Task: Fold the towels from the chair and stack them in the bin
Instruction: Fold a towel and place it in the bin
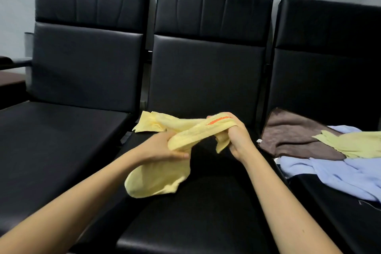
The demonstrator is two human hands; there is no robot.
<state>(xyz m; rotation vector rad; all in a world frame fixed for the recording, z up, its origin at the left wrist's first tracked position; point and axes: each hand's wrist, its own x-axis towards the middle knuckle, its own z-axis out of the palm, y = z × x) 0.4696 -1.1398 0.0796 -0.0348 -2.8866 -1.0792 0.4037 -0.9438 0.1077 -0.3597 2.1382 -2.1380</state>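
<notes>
Early stage. No bin in view, no folded stack visible.

Your yellow towel is bunched and unfolded above the back half of the middle chair seat. One end seems to rest at the seat's back left corner.

Still to fold: brown towel, blue towel and second yellow towel, heaped loose along the left edge of the right chair seat.

Your left hand grips the towel's middle. Your right hand clenches the orange-marked end. Both forearms reach forward and converge over the seat.
</notes>
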